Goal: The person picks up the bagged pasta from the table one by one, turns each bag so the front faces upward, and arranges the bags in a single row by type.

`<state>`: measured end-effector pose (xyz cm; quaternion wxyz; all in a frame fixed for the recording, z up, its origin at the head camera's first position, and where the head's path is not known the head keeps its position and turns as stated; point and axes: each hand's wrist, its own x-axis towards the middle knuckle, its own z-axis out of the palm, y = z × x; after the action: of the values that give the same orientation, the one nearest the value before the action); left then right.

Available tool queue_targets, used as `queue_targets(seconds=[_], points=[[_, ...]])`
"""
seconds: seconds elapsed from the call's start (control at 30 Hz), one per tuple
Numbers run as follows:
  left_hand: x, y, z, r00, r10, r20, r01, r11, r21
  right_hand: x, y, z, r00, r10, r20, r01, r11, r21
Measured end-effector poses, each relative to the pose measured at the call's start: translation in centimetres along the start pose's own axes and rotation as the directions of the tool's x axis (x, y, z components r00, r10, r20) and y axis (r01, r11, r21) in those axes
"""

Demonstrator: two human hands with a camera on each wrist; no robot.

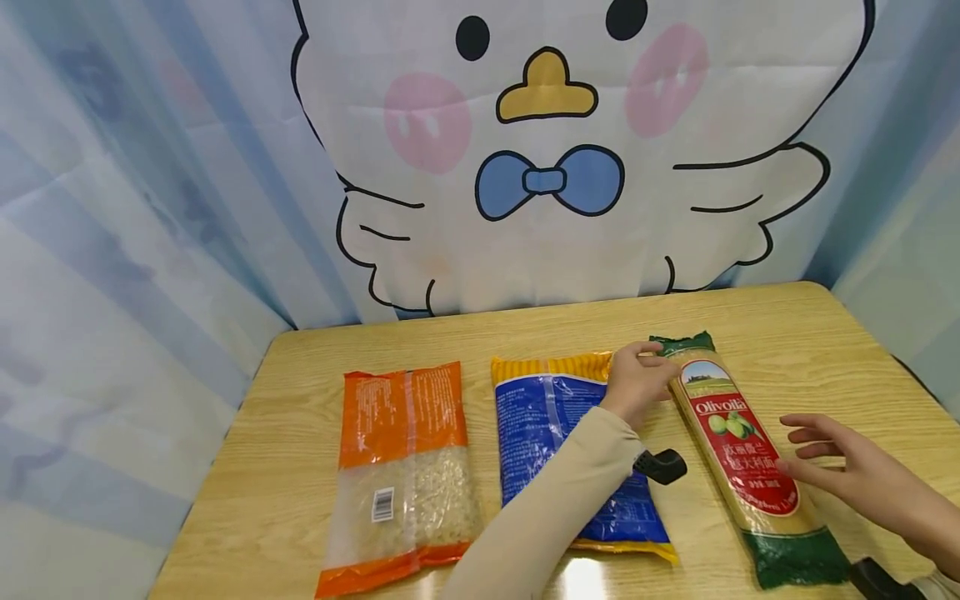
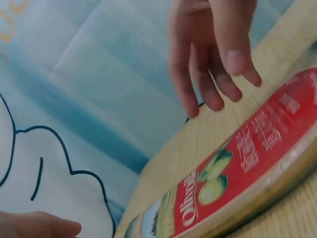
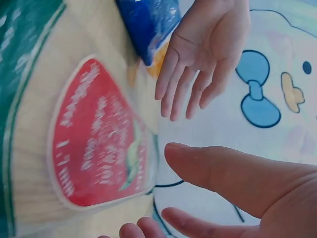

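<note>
A long pack of spaghetti [image 1: 738,442] with a red Olivoilà label and green ends lies slanted on the right of the table. My left hand [image 1: 641,382] is at its far end, fingers loosely bent and reaching over its left edge; whether they touch it is hard to tell. Beside the near half, my right hand [image 1: 847,467] has its fingers spread, the thumb tip near or on the label's edge. In the right wrist view, the left hand [image 3: 205,54] shows relaxed fingers around nothing. The left wrist view shows the right hand [image 2: 213,49] above the pack, likewise holding nothing.
A blue bag with yellow ends [image 1: 532,433] lies mid-table, partly hidden under the left forearm. Left of it is an orange and see-through bag [image 1: 405,475] of pale grains. A curtain [image 1: 547,258] with a cartoon figure hangs behind the wooden table [image 1: 247,467].
</note>
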<state>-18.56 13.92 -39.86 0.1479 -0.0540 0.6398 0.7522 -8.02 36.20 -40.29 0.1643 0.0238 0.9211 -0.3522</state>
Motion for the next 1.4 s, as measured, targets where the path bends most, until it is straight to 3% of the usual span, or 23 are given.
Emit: queue_targets(seconds=[0.17, 0.4, 0.63, 0.93, 1.13, 1.27, 1.4], points=[[-0.9, 1.3, -2.6, 0.993, 0.068, 0.092, -0.076, 0.994, 0.084, -0.5, -1.3, 0.2, 0.998, -0.047, -0.036, 0.047, 0.999, 0.014], [-1.6, 3.0, -6.6, 0.981, 0.128, 0.143, -0.152, 0.974, 0.167, -0.5, -3.4, 1.5, 0.988, -0.144, -0.056, 0.146, 0.989, 0.036], [-2.2, 4.1, -10.7, 0.979, 0.139, 0.148, -0.170, 0.961, 0.220, -0.3, -5.7, 3.1, 0.954, -0.287, -0.086, 0.294, 0.951, 0.093], [-2.9, 4.9, -15.0, 0.975, 0.191, 0.117, -0.218, 0.926, 0.308, 0.4, -8.3, 4.4, 0.920, -0.370, -0.128, 0.380, 0.923, 0.065], [-3.0, 4.7, -17.6, 0.975, 0.204, 0.094, -0.224, 0.910, 0.349, 1.1, -10.0, 5.7, 0.925, -0.366, -0.097, 0.375, 0.922, 0.096], [-2.9, 4.2, -19.2, 0.978, 0.198, 0.072, -0.210, 0.899, 0.385, 1.5, -10.5, 6.5, 0.938, -0.344, -0.031, 0.345, 0.928, 0.143], [-2.8, 3.6, -20.2, 0.985, 0.172, 0.031, -0.168, 0.886, 0.432, 1.7, -10.6, 7.2, 0.960, -0.276, 0.049, 0.264, 0.949, 0.174]])
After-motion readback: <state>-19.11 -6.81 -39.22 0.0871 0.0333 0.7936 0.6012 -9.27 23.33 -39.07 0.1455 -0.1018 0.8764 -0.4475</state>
